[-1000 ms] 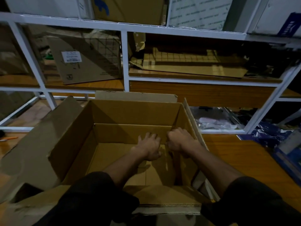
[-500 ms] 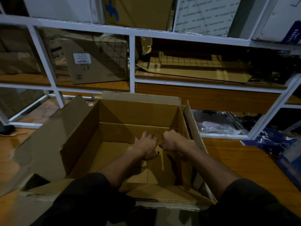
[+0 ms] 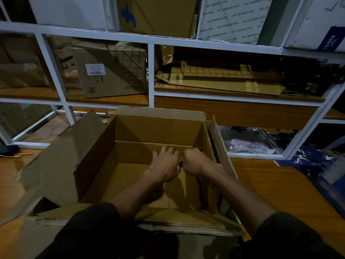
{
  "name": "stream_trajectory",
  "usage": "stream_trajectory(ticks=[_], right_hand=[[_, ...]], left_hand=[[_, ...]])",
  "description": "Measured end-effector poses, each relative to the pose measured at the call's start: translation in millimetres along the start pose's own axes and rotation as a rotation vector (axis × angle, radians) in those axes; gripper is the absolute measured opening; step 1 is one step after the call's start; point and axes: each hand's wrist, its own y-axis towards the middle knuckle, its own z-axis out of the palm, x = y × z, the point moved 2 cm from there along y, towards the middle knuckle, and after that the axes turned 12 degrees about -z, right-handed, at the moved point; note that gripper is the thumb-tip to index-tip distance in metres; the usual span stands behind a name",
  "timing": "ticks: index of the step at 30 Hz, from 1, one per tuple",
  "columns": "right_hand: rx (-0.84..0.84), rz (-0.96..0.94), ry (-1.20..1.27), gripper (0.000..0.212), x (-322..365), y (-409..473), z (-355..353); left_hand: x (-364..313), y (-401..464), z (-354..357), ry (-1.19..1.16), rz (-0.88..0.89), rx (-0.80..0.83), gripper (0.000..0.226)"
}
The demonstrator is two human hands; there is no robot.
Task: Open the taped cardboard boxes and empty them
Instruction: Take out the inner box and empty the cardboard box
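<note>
An open brown cardboard box [image 3: 97,157] stands in front of me on the wooden floor with its flaps folded outward. Across its far side, low inside, runs an inner cardboard panel [image 3: 134,152]. Both my arms reach into the box at the far right. My left hand [image 3: 164,167] lies on that panel with its fingers spread, fingertips at the panel's top edge. My right hand [image 3: 196,161] is curled tight right beside it, thumb to thumb, and seems to grip the same panel edge. The box floor shows nothing else.
White metal shelving [image 3: 151,75] stands right behind the box, holding a labelled cardboard box [image 3: 112,75] and flat cardboard sheets [image 3: 224,81]. Blue packets [image 3: 317,161] lie on the floor at right. An orange-handled tool [image 3: 24,154] lies at far left.
My hands have drawn closer together and a little farther toward the box's back wall. My head has shifted, so the shelves sit lower in view.
</note>
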Motion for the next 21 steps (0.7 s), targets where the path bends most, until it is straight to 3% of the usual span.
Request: stream_trajectory(ticks=[9, 12, 16, 21], right_hand=[[-0.169, -0.115, 0.066, 0.033, 8, -24, -8], [-0.162, -0.128, 0.087, 0.02, 9, -33, -6], [-0.135, -0.133, 0.07, 0.019, 9, -46, -4], [-0.001, -0.004, -0.121, 0.011, -9, -67, -8]], left_hand=[[-16, -21, -14, -0.055, -0.012, -0.114, 0.059], [-20, -30, -16, -0.036, -0.013, -0.122, 0.057], [-25, -43, -16, -0.033, -0.032, -0.11, 0.054], [-35, -59, -17, -0.009, -0.035, -0.045, 0.057]])
